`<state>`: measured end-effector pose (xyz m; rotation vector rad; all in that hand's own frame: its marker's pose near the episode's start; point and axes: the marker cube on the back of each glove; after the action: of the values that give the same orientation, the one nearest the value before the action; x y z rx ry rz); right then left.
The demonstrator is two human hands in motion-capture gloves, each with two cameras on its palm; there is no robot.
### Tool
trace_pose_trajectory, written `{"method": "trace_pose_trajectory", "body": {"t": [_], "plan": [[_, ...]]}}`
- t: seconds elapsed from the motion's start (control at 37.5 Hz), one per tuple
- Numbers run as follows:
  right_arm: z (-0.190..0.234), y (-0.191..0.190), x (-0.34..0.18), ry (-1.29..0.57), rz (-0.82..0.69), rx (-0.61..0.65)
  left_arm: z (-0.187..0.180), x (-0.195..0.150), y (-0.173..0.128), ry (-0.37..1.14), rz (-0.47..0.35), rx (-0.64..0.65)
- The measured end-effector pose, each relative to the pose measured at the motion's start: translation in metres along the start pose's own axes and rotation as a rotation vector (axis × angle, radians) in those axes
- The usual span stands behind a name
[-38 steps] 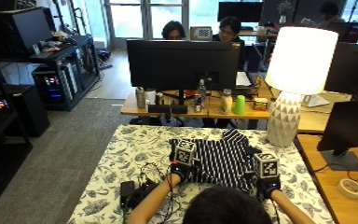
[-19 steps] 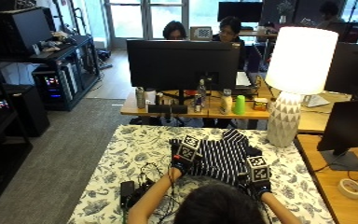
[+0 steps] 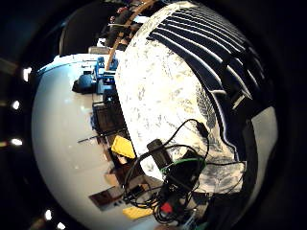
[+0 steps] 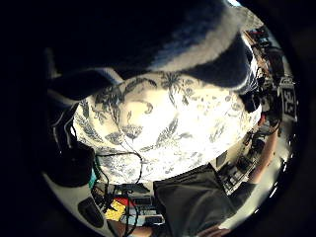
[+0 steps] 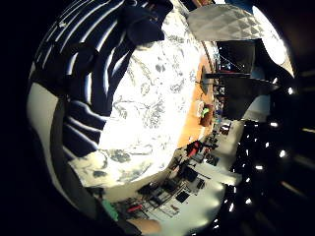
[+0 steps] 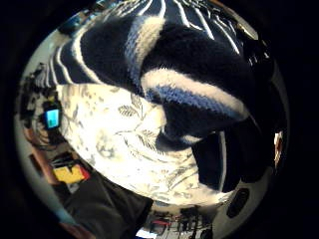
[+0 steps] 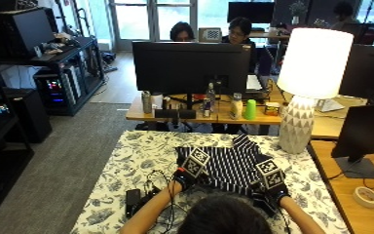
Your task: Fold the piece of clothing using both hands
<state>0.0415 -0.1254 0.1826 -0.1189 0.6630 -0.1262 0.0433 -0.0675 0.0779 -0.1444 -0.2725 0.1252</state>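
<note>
Though near edge, garment (image 7: 229, 163) lifted.

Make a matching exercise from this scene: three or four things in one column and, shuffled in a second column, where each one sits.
Things:
1. dark navy knit garment with white stripes
2. big white lamp with a faceted base
3. green cup
4. black box with tangled cables

Places:
A. on the wooden desk beyond the table, under the monitor
B. on the floral tablecloth, beside the person's left forearm
C. at the table's far right corner
D. in the middle of the table, at both gloved hands

Pairs: 1-D, 2-C, 3-A, 4-B
</note>
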Motion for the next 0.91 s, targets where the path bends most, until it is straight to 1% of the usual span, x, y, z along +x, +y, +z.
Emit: {"method": "trace_pose_trajectory", "body": {"t": [0.05, 0.08, 0.13, 0.21, 0.29, 0.37, 0.45, 0.53, 0.59, 0.64, 0.72, 0.77, 0.85, 0.91], "plan": [[-0.006, 0.007, 0.0, 0.029, -0.01, 0.001, 0.013, 0.0, -0.013, -0.097, -0.007, 0.08], [-0.01, 0.012, 0.0, 0.045, -0.015, 0.001, 0.016, 0.001, -0.015, -0.145, -0.005, 0.113], [-0.019, 0.023, 0.0, 0.074, -0.024, -0.001, 0.015, 0.003, -0.005, -0.219, 0.005, 0.163], [-0.032, 0.038, 0.001, 0.099, -0.036, -0.005, 0.005, 0.006, 0.018, -0.258, 0.028, 0.202], [-0.046, 0.057, -0.001, 0.104, -0.066, -0.022, -0.002, 0.007, 0.041, -0.244, 0.051, 0.208], [-0.056, 0.077, -0.004, 0.091, -0.105, -0.074, -0.002, 0.007, 0.059, -0.205, 0.075, 0.201], [-0.06, 0.096, -0.006, 0.035, -0.151, -0.175, -0.001, 0.01, 0.084, -0.147, 0.116, 0.173], [-0.063, 0.112, -0.009, -0.05, -0.208, -0.287, 0.004, 0.014, 0.108, -0.127, 0.157, 0.136], [-0.067, 0.119, -0.009, -0.078, -0.233, -0.346, 0.006, 0.014, 0.119, -0.113, 0.172, 0.114], [-0.072, 0.121, -0.008, -0.072, -0.235, -0.382, 0.007, 0.013, 0.123, -0.089, 0.177, 0.099], [-0.083, 0.109, -0.003, -0.027, -0.203, -0.385, 0.002, 0.007, 0.113, -0.064, 0.158, 0.097], [-0.093, 0.086, 0.003, 0.024, -0.149, -0.351, -0.006, -0.004, 0.093, -0.075, 0.109, 0.108], [-0.112, 0.035, 0.013, 0.13, -0.024, -0.247, -0.017, -0.026, 0.039, -0.115, -0.009, 0.114], [-0.126, 0.002, 0.018, 0.205, 0.062, -0.165, -0.022, -0.038, 0.003, -0.129, -0.071, 0.098]]}}
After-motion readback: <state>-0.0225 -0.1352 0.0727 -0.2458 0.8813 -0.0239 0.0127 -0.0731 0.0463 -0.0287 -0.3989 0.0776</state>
